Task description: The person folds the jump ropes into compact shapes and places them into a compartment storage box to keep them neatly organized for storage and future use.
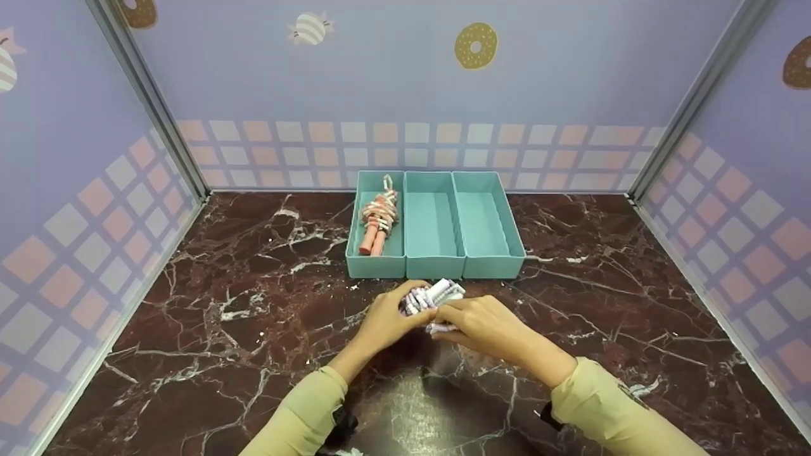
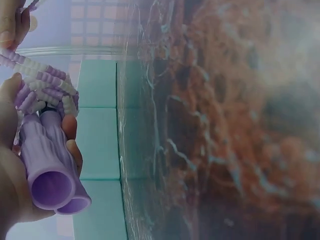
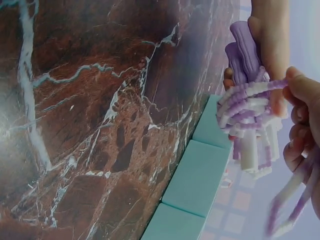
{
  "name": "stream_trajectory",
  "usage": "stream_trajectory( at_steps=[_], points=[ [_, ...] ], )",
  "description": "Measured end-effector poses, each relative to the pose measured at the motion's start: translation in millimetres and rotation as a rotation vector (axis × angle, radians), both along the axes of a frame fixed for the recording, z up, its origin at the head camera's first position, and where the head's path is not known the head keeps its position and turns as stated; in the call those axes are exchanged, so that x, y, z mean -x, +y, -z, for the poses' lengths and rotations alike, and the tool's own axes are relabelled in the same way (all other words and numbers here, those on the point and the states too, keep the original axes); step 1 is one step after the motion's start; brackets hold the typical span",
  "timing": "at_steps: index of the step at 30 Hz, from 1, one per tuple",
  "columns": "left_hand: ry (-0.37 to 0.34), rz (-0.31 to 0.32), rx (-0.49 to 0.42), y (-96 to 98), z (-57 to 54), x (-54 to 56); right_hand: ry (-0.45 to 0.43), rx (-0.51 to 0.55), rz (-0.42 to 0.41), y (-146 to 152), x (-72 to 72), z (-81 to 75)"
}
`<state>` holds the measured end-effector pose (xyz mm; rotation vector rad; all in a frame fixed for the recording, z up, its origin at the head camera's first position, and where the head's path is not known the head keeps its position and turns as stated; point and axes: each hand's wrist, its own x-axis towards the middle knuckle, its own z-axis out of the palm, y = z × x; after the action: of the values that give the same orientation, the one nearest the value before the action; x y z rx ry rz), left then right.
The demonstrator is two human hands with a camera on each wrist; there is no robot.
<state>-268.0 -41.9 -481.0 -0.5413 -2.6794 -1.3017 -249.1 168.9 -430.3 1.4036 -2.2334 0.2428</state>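
A purple-and-white beaded jump rope (image 1: 418, 301) is held up in front of the bins, wound into a bundle. My left hand (image 1: 382, 320) grips it where the coils meet the two purple handles (image 2: 42, 145), which lie side by side. Between thumb and fingers, my right hand (image 1: 485, 323) pinches a beaded strand (image 3: 260, 89) drawn out from the coils. A loose loop of the rope (image 3: 295, 197) hangs below the right hand in the right wrist view. In the head view the hands cover most of the bundle and its handles.
Three joined teal bins (image 1: 434, 266) stand at the back of the dark marbled table (image 1: 241, 354). The left bin contains an orange-and-white beaded jump rope (image 1: 380, 215), bundled with its handles toward me. Patterned panels (image 1: 405, 82) enclose the back and sides.
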Motion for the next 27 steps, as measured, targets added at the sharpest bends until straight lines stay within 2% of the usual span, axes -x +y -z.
stream_trajectory(
  at_steps=[9,15,23,27],
  points=[
    [0.01,0.127,-0.002,-2.2,4.3,-2.2,-0.063,0.092,-0.014,-1,7.0,-2.0],
    [-0.006,0.162,-0.004,-2.4,4.5,-1.8,-0.132,0.161,-0.025,1,11.2,0.3],
    [-0.016,0.218,-0.005,-2.4,6.7,-4.0,-0.153,0.189,-0.018,2,13.4,3.9],
    [-0.018,0.273,-0.048,-3.0,7.2,-5.5,-0.137,0.187,0.015,1,13.3,3.5]
  ],
)
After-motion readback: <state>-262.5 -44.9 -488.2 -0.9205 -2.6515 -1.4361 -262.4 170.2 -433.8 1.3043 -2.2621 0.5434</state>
